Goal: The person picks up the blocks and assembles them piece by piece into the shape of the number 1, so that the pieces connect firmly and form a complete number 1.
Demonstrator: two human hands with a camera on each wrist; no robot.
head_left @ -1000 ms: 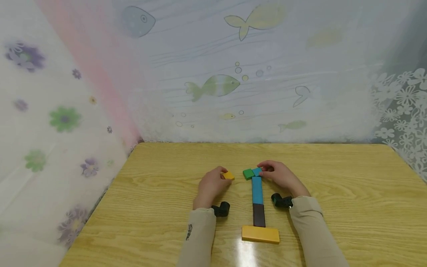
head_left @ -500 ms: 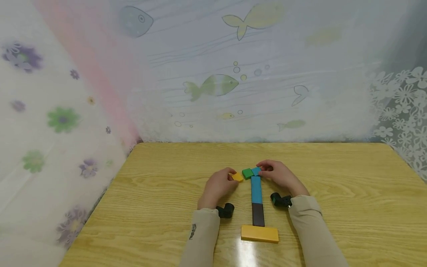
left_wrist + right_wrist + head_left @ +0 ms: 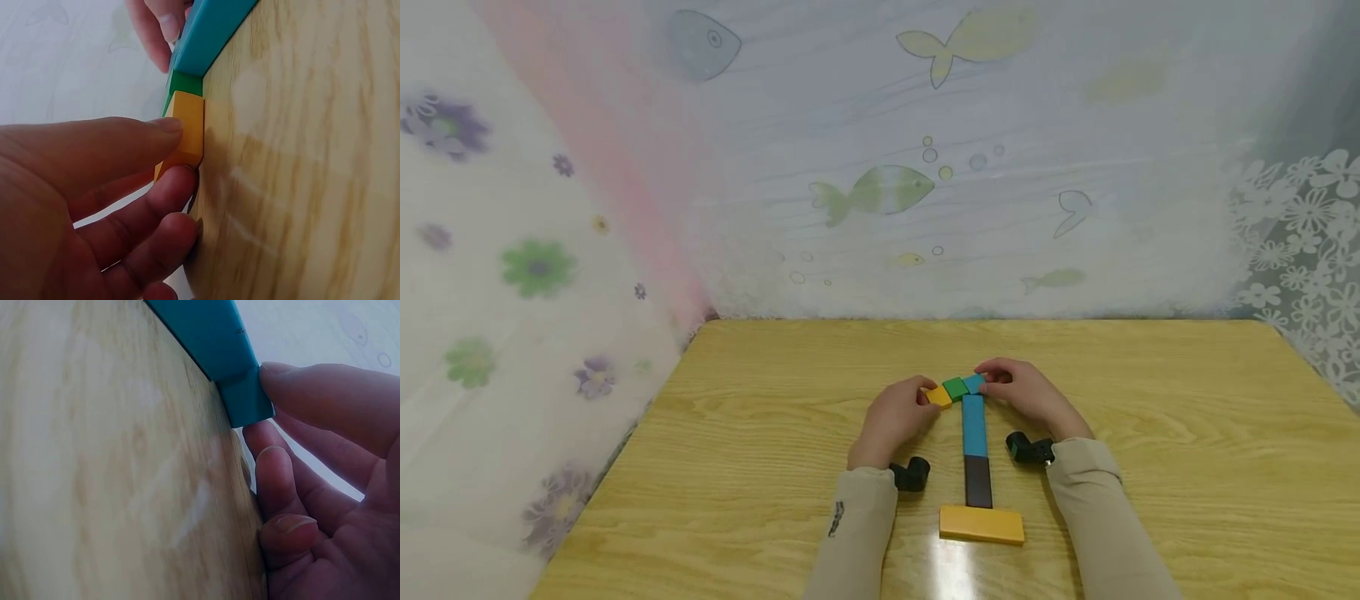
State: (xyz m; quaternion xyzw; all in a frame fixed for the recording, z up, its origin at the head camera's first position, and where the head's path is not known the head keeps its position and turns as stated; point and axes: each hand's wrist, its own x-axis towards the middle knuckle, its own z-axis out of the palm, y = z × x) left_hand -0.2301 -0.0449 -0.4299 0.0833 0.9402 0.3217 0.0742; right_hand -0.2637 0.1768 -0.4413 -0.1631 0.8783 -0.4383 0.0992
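In the head view my left hand [image 3: 895,418] pinches a small yellow block [image 3: 939,397] between thumb and fingers, its far side against a green square block [image 3: 955,388]. On the green block's right is a small blue block [image 3: 973,383], which my right hand [image 3: 1027,392] holds by its right side. The three lie in a slightly slanted row. Below the blue one runs a long blue block [image 3: 974,426], then a dark brown block [image 3: 978,481]. A wide yellow block [image 3: 981,524] lies crosswise at the near end. The left wrist view shows my thumb on the yellow block [image 3: 189,128].
All the blocks lie on a wood-grain table [image 3: 760,467]. A sheet printed with fish [image 3: 891,190] hangs behind its far edge, and a flowered sheet [image 3: 538,267] hangs on the left. Each wrist carries a black camera mount, such as the left camera mount [image 3: 912,474].
My left hand has slid the small yellow block to the right, from apart to touching the green block. My right hand has stayed at the small blue block.
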